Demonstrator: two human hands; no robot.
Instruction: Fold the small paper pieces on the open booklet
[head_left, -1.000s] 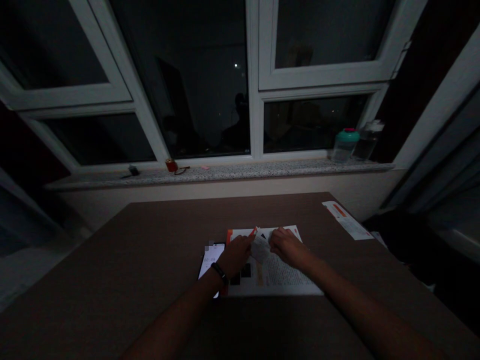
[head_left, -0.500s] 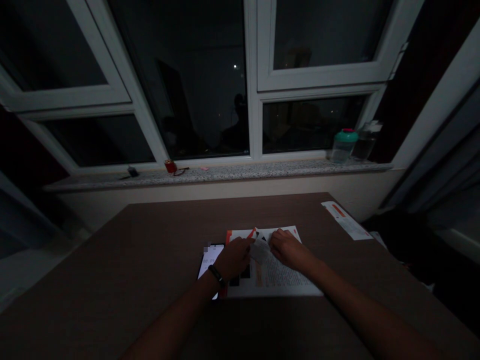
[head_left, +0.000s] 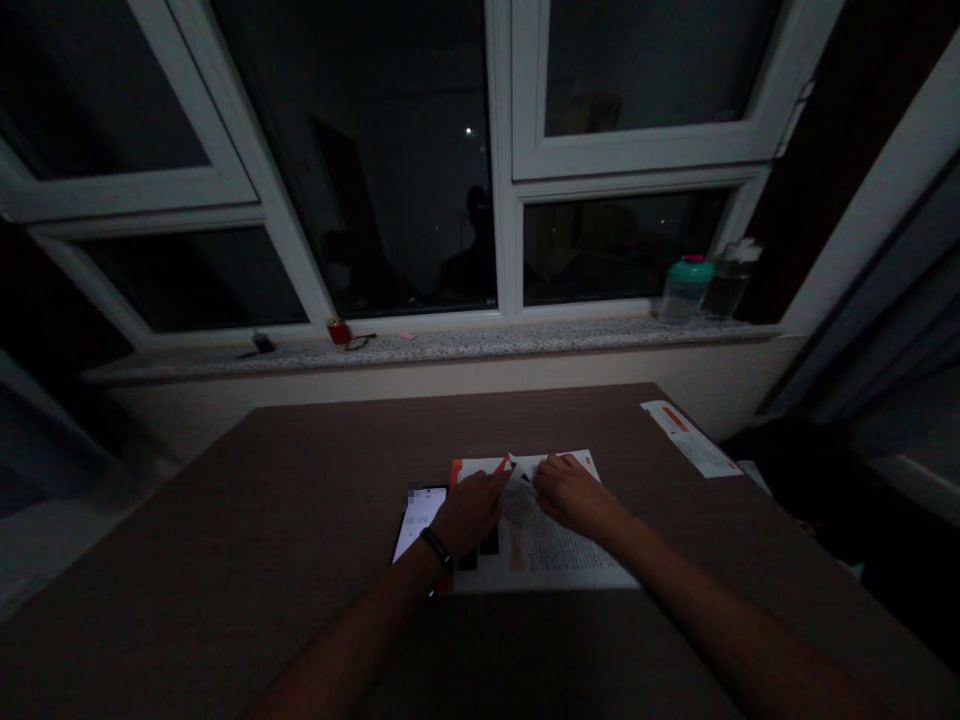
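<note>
Curling the left hand (head_left: 471,513) and right hand (head_left: 574,497) half shut at a raised paper flap (head_left: 517,503), grip too dim to tell, on a printed sheet (head_left: 555,570) beside a lit phone (head_left: 415,525) on a brown table (head_left: 225,500). Looking like a folding step, with pressing the flap down needed next.

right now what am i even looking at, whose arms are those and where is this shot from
This picture comes from one camera worn on a person's head, looking forward and down, so the two bare arms are that person's own. The left hand, with a dark wristband, and the right hand lie on a printed sheet on a brown table. A small pale piece of paper stands up between them; how it is held is hard to tell. A lit phone lies beside the sheet, and a teal-lidded bottle stands on the windowsill ahead.
</note>
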